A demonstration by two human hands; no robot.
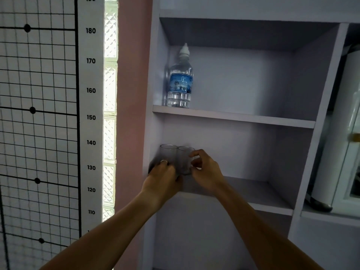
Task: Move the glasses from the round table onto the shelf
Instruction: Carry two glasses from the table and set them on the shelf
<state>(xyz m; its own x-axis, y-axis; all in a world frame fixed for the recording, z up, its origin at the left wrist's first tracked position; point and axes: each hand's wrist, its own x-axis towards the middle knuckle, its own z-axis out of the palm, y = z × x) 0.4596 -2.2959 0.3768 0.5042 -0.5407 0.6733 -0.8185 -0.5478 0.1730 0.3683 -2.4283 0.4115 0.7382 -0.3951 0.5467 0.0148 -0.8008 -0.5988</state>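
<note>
Two clear glasses stand side by side at the left end of the lower shelf (259, 193) of a pale cabinet. My left hand (162, 179) wraps the base of the left glass (168, 152); a ring shows on one finger. The right glass (184, 158) touches the left one. My right hand (204, 169) curls around its right side, fingers on its wall. Both glasses are upright, and their bottoms are hidden behind my hands. The round table is out of view.
A water bottle (180, 82) with a blue label stands at the left end of the upper shelf (243, 117). A height chart (90, 114) and wire grid (37, 123) hang on the left. A white appliance (335, 152) sits in the compartment to the right.
</note>
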